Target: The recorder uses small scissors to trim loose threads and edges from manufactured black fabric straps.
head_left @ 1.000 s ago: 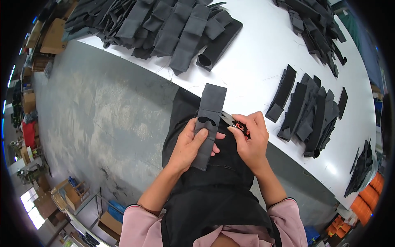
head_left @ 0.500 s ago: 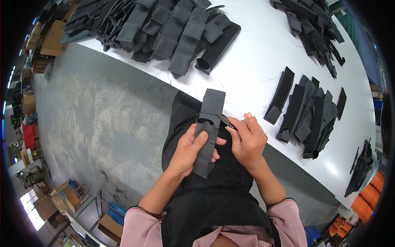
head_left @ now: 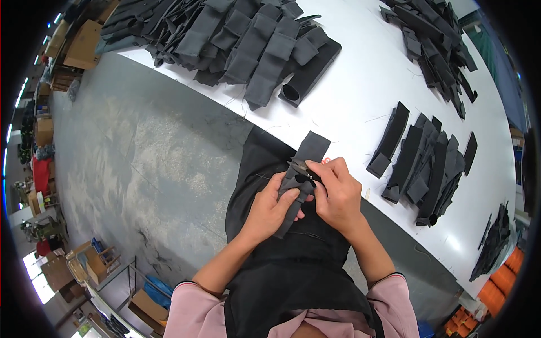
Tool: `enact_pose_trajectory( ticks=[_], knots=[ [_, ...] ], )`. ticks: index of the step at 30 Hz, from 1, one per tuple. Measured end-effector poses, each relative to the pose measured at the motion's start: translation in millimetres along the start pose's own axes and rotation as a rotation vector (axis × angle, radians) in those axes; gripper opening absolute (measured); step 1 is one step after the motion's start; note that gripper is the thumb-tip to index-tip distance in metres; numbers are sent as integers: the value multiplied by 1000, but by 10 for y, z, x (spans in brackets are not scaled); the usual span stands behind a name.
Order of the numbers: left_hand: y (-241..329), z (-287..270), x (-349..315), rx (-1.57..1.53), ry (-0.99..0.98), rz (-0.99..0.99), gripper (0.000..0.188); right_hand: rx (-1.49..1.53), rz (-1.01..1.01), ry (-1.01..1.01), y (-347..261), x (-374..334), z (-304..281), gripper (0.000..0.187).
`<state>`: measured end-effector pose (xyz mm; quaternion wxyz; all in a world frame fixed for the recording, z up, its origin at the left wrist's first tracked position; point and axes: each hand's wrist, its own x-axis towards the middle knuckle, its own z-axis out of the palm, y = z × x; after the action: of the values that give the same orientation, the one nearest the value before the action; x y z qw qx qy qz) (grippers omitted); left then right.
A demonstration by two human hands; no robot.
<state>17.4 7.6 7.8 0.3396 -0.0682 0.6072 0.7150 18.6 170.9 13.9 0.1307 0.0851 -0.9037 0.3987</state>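
- The grey fabric strip (head_left: pixel 294 183) is held up by the desk's (head_left: pixel 349 79) near edge, over the black apron (head_left: pixel 287 276), its far end showing against the desk top.
- Both hands are busy: the left hand (head_left: pixel 269 208) pinches the strip under its thumb, the right hand (head_left: pixel 340 197) pinches small snips (head_left: pixel 299 166), blade lying across the fabric.
- White desk top runs between the big heap (head_left: pixel 248 50) and smaller pile (head_left: pixel 416 152).
- That strip looks bent, with a dark opening mid-length.

There are two hands (head_left: pixel 266 213) (head_left: pixel 341 198), one held strip (head_left: pixel 314 147) and four piles (head_left: pixel 231 42) (head_left: pixel 431 39) (head_left: pixel 437 180) (head_left: pixel 491 246).
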Motion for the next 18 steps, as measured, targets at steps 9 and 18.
enact_pose_trajectory(
  ticks=[9,18],
  knots=[
    [35,6,30,246,97,62,31,-157,-49,55,3,-65,99,38],
    [60,-15,15,396,137,91,32,-197,-85,56,-34,-42,36,31]
  ],
)
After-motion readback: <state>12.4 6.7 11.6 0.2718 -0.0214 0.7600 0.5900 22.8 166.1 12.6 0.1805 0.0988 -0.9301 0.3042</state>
